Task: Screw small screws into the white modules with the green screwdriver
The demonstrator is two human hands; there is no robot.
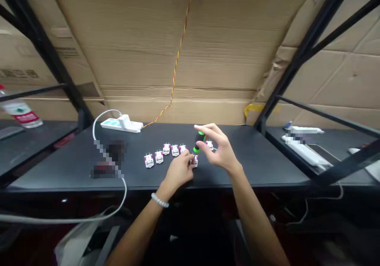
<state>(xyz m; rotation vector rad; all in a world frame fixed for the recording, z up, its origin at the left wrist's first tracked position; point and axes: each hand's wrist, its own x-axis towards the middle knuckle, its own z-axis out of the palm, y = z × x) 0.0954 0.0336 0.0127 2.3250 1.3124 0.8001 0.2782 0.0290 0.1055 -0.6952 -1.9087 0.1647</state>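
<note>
Pinching a white module with magenta markings between the fingertips of the left hand, with a pearl-bead bracelet circling that wrist. Clasping a black-and-green screwdriver in the curled fingers of the right hand, directly beside the pinched module. Hiding the screwdriver tip from view, leaving contact with the module impossible to confirm.

Risking a slip of the screwdriver toward the left fingertips under uneven pressure or a poor tip seat. Risking a knock against the neighbouring modules, standing in a loose row just left of the hands, or against the single module beside the screwdriver. Risking loss of any small loose part against the dark surface.

Extending a black tabletop beneath everything, carrying a pixelated object left of the row. Trailing a white cable from a white power strip over the table's front edge. Running a twisted red-and-yellow wire up a cardboard wall, between black metal shelf uprights.
</note>
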